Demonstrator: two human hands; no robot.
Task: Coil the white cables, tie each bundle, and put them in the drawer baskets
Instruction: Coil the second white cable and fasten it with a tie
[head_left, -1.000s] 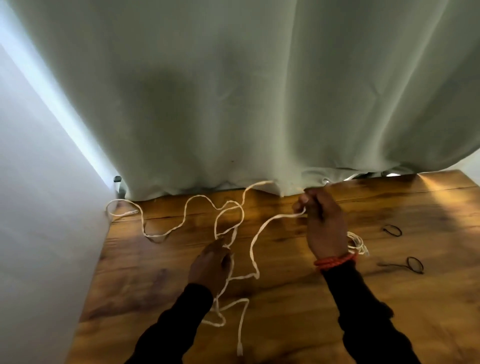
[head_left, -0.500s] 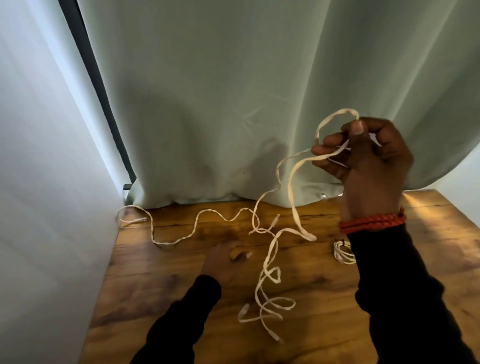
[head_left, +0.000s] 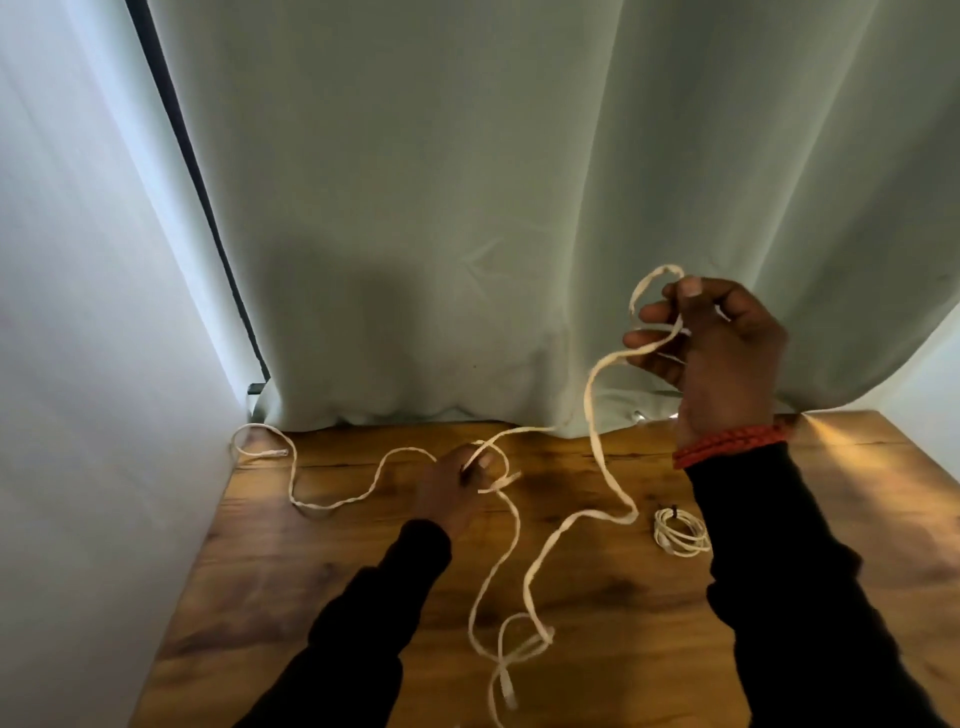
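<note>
A long loose white cable (head_left: 592, 415) trails over the wooden table (head_left: 322, 571). My right hand (head_left: 711, 353) is raised in front of the curtain and grips a loop of this cable between thumb and fingers. From there the cable hangs down and curls near the table's front edge. My left hand (head_left: 457, 488) is low on the table and pinches another stretch of white cable, which runs off to the far left corner. A small coiled white bundle (head_left: 680, 532) with a dark tie lies on the table beside my right forearm.
A pale green curtain (head_left: 467, 208) hangs along the table's back edge. A white wall (head_left: 78, 364) borders the table on the left. No drawer or basket is in view.
My left hand has taken hold of the cable on the table. My right hand stays raised with its loop. The view has shifted slightly.
</note>
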